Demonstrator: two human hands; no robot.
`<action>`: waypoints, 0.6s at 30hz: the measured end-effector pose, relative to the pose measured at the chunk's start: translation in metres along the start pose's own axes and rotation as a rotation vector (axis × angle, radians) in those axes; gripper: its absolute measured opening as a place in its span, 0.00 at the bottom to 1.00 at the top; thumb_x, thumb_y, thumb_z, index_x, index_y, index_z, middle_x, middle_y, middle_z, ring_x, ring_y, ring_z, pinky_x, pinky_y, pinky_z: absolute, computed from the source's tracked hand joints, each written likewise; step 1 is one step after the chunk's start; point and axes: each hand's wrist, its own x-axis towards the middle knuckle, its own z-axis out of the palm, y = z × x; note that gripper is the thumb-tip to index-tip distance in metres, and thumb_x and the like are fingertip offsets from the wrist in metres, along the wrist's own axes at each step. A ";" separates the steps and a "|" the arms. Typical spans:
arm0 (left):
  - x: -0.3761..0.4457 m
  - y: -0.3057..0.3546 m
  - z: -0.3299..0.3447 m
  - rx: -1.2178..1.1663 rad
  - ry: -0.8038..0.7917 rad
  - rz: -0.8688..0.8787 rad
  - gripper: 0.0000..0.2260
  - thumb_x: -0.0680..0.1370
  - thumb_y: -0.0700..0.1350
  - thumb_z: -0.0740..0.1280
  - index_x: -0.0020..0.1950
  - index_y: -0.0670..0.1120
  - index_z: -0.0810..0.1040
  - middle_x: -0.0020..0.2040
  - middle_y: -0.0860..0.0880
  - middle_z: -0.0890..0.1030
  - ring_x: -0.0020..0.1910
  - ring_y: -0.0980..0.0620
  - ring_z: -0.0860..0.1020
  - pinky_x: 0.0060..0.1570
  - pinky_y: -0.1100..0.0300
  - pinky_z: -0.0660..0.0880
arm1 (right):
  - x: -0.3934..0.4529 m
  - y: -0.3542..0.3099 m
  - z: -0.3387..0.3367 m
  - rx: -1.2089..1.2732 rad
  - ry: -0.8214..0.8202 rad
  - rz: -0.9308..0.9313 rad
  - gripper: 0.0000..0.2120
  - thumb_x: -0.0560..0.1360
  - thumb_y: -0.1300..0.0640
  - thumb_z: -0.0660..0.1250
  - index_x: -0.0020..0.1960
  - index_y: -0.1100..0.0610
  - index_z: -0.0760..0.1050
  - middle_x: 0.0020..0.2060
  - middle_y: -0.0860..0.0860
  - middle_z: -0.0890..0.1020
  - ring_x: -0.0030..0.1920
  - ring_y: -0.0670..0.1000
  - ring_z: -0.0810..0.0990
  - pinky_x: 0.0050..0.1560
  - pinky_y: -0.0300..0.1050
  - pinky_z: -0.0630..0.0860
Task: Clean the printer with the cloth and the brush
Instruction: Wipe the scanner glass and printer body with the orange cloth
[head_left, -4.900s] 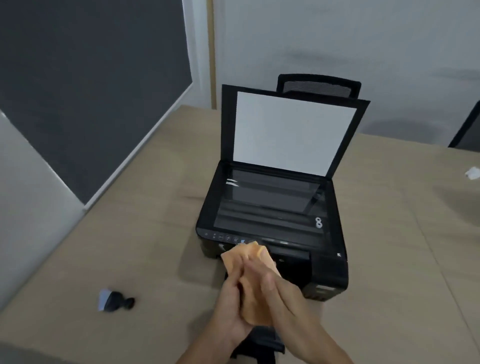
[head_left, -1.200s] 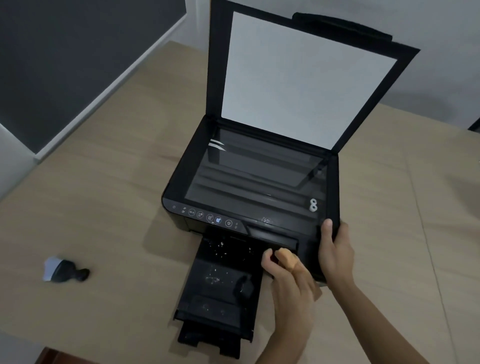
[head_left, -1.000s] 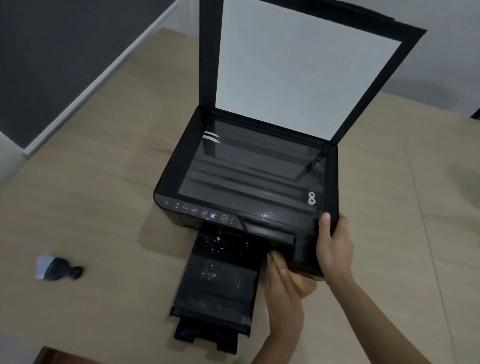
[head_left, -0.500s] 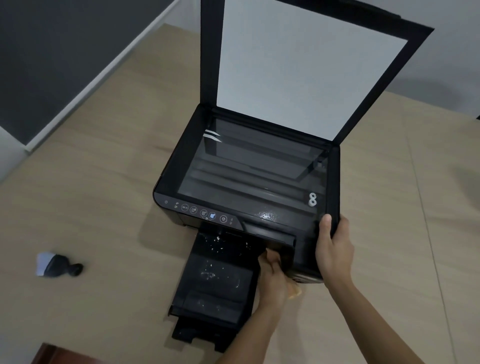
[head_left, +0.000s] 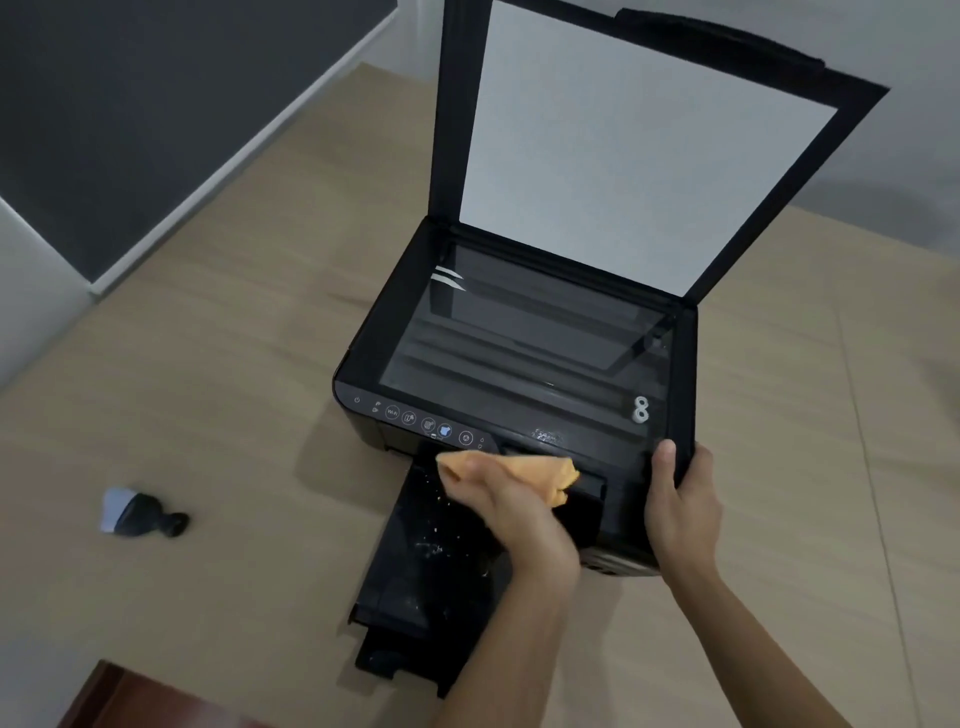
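A black printer stands on the wooden table with its scanner lid raised, showing the white underside. Its output tray is pulled out toward me and carries white crumbs. My left hand presses an orange cloth against the printer's front, just below the control panel and above the tray. My right hand grips the printer's front right corner, thumb on top. A small brush with a black handle and pale bristles lies on the table far to the left.
A dark panel with a white frame borders the table's left side. A black chair back shows behind the lid. A reddish-brown edge sits at the bottom left. A small white figure-eight item lies on the scanner glass.
My left hand with the cloth has moved left along the printer's front, from near the right corner to the slot above the tray. My right hand stays on the front right corner.
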 end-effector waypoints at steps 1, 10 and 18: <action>0.006 0.001 0.003 0.027 -0.013 0.025 0.24 0.80 0.62 0.50 0.75 0.64 0.48 0.79 0.52 0.53 0.76 0.47 0.59 0.74 0.44 0.57 | -0.001 0.001 0.000 -0.001 -0.006 0.000 0.20 0.80 0.41 0.52 0.64 0.53 0.66 0.48 0.49 0.76 0.46 0.54 0.74 0.46 0.48 0.68; 0.120 0.095 -0.023 -0.169 -0.207 0.211 0.32 0.80 0.63 0.38 0.72 0.45 0.64 0.73 0.46 0.69 0.71 0.44 0.68 0.74 0.43 0.59 | -0.002 0.001 0.001 -0.010 -0.004 -0.008 0.20 0.79 0.41 0.52 0.64 0.52 0.65 0.47 0.50 0.75 0.45 0.54 0.72 0.47 0.48 0.68; 0.005 0.010 -0.009 0.105 -0.311 -0.059 0.49 0.59 0.82 0.48 0.75 0.63 0.38 0.78 0.60 0.37 0.78 0.56 0.40 0.76 0.42 0.41 | -0.001 0.001 -0.001 -0.037 -0.004 -0.019 0.20 0.80 0.41 0.51 0.63 0.55 0.65 0.47 0.52 0.75 0.46 0.57 0.73 0.47 0.51 0.68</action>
